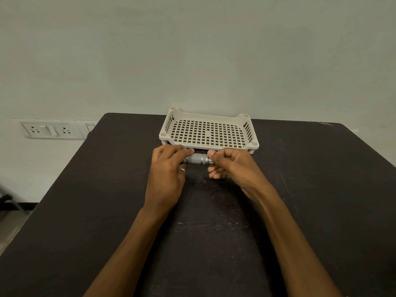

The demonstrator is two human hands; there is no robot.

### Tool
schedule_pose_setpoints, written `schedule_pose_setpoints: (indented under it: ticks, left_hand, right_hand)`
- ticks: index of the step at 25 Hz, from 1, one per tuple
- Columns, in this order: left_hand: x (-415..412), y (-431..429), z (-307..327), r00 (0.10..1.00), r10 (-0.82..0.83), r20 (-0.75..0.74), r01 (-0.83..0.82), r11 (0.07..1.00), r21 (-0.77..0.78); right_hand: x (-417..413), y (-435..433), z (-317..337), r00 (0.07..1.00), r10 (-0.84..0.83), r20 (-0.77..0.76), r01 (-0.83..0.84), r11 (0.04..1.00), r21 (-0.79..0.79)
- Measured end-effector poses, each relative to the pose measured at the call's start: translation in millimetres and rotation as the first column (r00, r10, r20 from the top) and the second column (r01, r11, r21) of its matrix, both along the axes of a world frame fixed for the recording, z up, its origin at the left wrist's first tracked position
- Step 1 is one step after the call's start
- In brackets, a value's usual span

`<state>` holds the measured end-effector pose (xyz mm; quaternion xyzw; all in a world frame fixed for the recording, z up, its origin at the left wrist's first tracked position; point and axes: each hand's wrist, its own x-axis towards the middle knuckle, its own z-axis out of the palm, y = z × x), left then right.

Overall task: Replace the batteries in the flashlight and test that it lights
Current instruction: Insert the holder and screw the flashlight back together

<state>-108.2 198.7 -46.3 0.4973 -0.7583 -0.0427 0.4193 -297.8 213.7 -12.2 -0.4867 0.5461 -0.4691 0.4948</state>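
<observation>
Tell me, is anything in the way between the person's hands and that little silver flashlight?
Nothing visible is. Both hands already hold the flashlight: the left hand wraps one end, the right hand pinches the other. The white basket sits just behind them on the dark table, apart from either grip.

Both bare forearms reached forward side by side. The left hand (169,166), a ring on one finger, was curled closed palm down; the right hand (229,165) pinched with thumb and fingers (214,174) bent inward.
</observation>
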Motion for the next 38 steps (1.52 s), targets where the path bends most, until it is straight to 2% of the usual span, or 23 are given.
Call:
schedule_pose_setpoints:
  ticks: [4, 10, 15, 18, 20, 23, 25, 30, 32, 35, 38]
  left_hand:
    - [-2, 0, 1, 1.000, 0.003, 0.006, -0.003, 1.000, 0.009]
    - [-1, -1, -1, 1.000, 0.018, 0.002, -0.018, 1.000, 0.009]
    - [-1, -1, -1, 1.000, 0.017, -0.011, -0.017, 1.000, 0.014]
    - [-1, 0, 0, 1.000, 0.012, -0.018, -0.012, 1.000, 0.005]
    - [-2, 0, 0, 1.000, 0.009, -0.019, -0.009, 1.000, -0.003]
    - [-2, 0, 0, 1.000, 0.006, -0.010, -0.006, 1.000, -0.015]
    - [-1, 0, -1, 1.000, 0.006, -0.017, -0.006, 1.000, -0.016]
    - [-2, -1, -1, 1.000, -0.001, -0.027, 0.001, 1.000, -0.007]
    - [-2, 0, -1, 1.000, -0.002, -0.032, 0.002, 1.000, -0.005]
    - [-2, -1, 0, 0.999, 0.007, -0.047, -0.008, 1.000, -0.018]
    - [-1, -2, -1, 0.999, 0.005, -0.043, -0.006, 0.999, -0.032]
  right_hand:
    - [-2, 0, -2, 0.999, -0.030, -0.018, 0.029, 0.999, -0.029]
    - [3, 0, 2, 0.996, -0.065, 0.063, 0.070, 0.994, -0.084]
    - [-7, 1, 0, 1.000, 0.008, 0.005, -0.008, 0.998, -0.064]
    - [-7, 2, 1, 0.999, 0.035, 0.042, -0.033, 0.999, -0.035]
    - [-2, 3, 2, 0.999, 0.034, -0.024, -0.034, 0.999, 0.007]
    - [6, 3, 3, 0.980, -0.010, -0.201, 0.026, 0.997, 0.074]
    - [9, 2, 2, 0.968, -0.052, -0.246, 0.068, 0.996, 0.057]
    - [11, 0, 0, 0.982, -0.143, -0.125, 0.132, 0.987, -0.094]
    - [9, 0, 0, 0.988, -0.137, -0.077, 0.128, 0.986, -0.108]
    - [-2, 1, 2, 1.000, -0.001, 0.005, 0.002, 0.998, -0.069]
    - [-8, 2, 3, 0.998, 0.060, -0.012, -0.061, 0.997, -0.042]
